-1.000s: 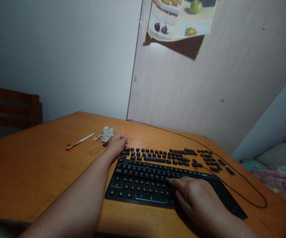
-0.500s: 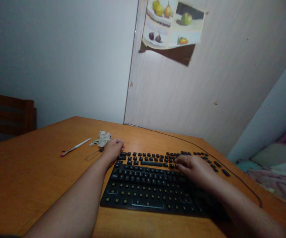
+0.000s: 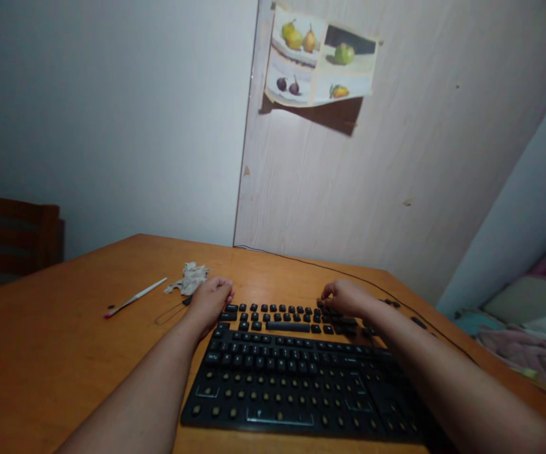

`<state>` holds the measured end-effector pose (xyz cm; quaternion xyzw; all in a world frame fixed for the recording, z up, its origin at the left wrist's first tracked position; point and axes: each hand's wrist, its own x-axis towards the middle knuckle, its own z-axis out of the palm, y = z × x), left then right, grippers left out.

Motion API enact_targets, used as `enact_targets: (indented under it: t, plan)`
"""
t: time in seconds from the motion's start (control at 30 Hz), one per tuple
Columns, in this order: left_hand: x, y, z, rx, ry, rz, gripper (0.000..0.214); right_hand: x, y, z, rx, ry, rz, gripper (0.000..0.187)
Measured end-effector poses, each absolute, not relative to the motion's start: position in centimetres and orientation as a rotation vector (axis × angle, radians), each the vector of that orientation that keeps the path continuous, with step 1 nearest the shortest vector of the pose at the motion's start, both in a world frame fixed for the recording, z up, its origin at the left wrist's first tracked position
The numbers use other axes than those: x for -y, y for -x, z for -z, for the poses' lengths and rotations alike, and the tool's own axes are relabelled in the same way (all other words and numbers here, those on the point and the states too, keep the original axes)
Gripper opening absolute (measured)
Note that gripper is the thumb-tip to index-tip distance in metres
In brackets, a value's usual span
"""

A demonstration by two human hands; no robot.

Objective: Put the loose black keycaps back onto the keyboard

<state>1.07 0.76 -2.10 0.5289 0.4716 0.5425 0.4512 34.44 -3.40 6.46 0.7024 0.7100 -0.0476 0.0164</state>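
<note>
A black keyboard (image 3: 301,384) lies on the table; its upper rows carry keycaps, while the lower rows show bare key stems. Behind it, loose black keycaps (image 3: 273,317) are laid out in rows, with a long space bar (image 3: 288,327) among them. My left hand (image 3: 212,296) rests at the left end of these rows, fingers curled closed and their contents hidden. Over the right part of the loose rows, my right hand (image 3: 346,297) pinches with thumb and fingertips at a dark keycap. The hand and forearm cover several keycaps.
A crumpled pale cloth (image 3: 189,278) lies left of my left hand, beside a thin wire loop (image 3: 171,312). Farther left is a white stick with a reddish tip (image 3: 135,296). A black cable (image 3: 348,272) runs along the table's back and right. A wooden chair (image 3: 12,236) stands left.
My right hand has moved back and slightly left, from near the keyboard's upper edge to the far rows of loose keycaps. My left hand stays beside the rows; the view has tilted slightly up.
</note>
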Motion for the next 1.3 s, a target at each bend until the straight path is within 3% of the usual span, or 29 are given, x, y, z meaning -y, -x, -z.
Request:
enact_targets:
  t: [0.83, 1.3]
  plan:
    - [-1.1, -1.0, 2.5, -1.213, -1.351, -1.339, 0.029, -0.2, -36.1, -4.0, -2.142, -2.087, 0.400, 0.029]
    - [-1.1, -1.0, 2.3, -1.211, -1.329, -1.347, 0.028, -0.1, -36.3, -4.3, -2.194, -2.102, 0.352, 0.029]
